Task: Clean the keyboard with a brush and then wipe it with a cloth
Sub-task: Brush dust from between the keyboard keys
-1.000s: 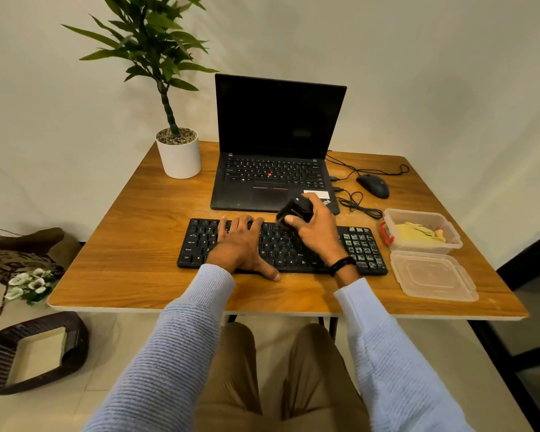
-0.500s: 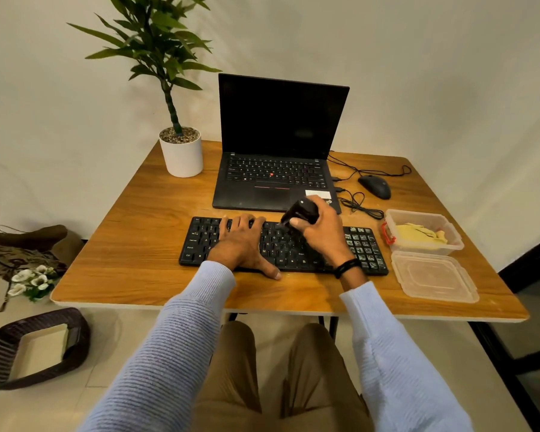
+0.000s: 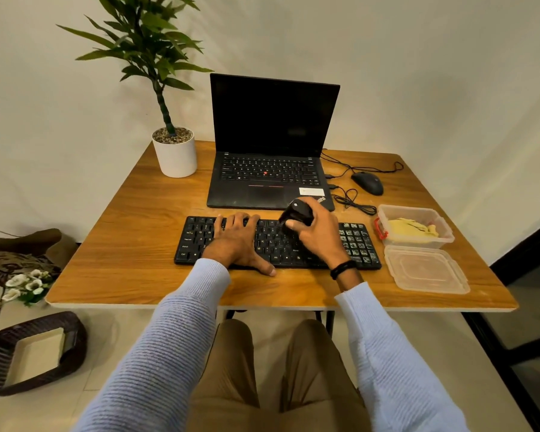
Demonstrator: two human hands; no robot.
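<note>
my right hand [image 3: 320,236] grips the brush [image 3: 296,213] over the keyboard [image 3: 197,241]; left hand [image 3: 236,241] lies flat, steadying it. hard strokes may pop keycaps.

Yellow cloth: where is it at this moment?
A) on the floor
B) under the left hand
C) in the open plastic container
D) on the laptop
C: the yellow cloth lies inside the lidless plastic container right of the keyboard; the right hand grips the brush instead.
</note>
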